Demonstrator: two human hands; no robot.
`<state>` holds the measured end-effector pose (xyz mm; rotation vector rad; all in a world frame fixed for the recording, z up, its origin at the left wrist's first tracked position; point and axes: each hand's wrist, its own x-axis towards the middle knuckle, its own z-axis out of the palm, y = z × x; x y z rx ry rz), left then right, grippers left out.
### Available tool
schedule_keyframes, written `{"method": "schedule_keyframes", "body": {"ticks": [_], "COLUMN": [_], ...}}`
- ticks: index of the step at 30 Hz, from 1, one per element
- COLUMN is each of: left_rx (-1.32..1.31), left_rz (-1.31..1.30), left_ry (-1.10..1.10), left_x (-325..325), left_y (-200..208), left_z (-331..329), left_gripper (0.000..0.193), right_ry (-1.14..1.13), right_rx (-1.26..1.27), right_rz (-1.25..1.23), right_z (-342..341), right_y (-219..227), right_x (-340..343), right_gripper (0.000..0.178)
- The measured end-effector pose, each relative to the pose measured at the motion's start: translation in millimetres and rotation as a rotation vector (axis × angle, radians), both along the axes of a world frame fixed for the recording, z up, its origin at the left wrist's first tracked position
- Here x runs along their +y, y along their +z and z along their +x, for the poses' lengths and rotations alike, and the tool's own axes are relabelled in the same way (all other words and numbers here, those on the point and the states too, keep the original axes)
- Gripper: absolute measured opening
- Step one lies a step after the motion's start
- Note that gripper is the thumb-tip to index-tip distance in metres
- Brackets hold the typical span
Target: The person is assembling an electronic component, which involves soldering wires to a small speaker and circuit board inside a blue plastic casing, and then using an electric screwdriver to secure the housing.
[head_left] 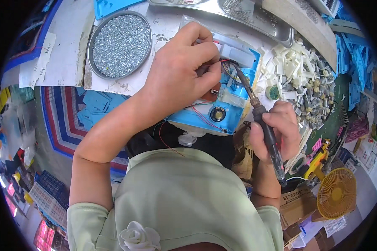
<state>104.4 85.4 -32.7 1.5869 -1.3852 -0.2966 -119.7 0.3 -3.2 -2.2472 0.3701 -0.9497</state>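
Cluttered bench spread behind the work. Right hand (276, 129) was closed around the soldering iron (262, 121), whose long axis ran up and left from the fingers, tip reaching the wires (227, 67) inside the blue housing (222, 113). Left hand (180, 71), nearer, pinched the white part (236, 52) just beyond the tip. Screw tray (120, 44) lay well left.

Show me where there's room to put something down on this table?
Only the white paper left of the round screw tray looks bare. It's crowded right of the blue case, with piled plastic parts beside the right hand and soldering iron.
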Motion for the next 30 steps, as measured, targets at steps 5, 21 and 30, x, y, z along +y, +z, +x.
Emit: {"method": "schedule_keyframes", "body": {"ticks": [5,21,30], "left_rx": [0.053,0.129,0.030], "left_rz": [0.043,0.074,0.018], "left_ry": [-0.019,-0.022,0.023], "left_x": [1,1,-1], "left_y": [1,1,2], "left_z": [0,-4,-4], "left_gripper": [0.008,0.007,0.009], "right_ry": [0.009,0.008,0.014], "right_rx": [0.024,0.119,0.098], "right_rz": [-0.022,-0.186,-0.091], "right_z": [5,4,-2], "right_y": [1,5,3], "right_x": [-1,-4,-6], "right_gripper": [0.036,0.042,0.039]}}
